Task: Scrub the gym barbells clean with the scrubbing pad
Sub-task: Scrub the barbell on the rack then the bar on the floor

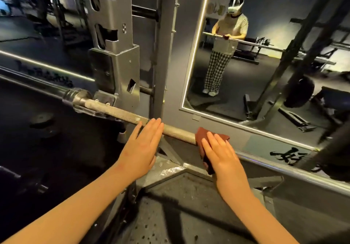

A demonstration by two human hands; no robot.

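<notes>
A steel barbell (117,112) lies across the rack, running from upper left down to the right, its knurled shaft dull and speckled. My left hand (143,145) rests flat on the shaft with straight fingers. A dark red scrubbing pad (201,136) is draped over the bar to the right of it. My right hand (220,154) lies on top of the pad with straight fingers, pressing it against the bar. The bar under the pad and hand is hidden.
The grey rack upright (113,54) with its bar hook stands just behind the bar at left. A wall mirror (265,63) ahead reflects a person at the bar. The rack's base plate (166,170) and dark rubber floor (180,215) lie below.
</notes>
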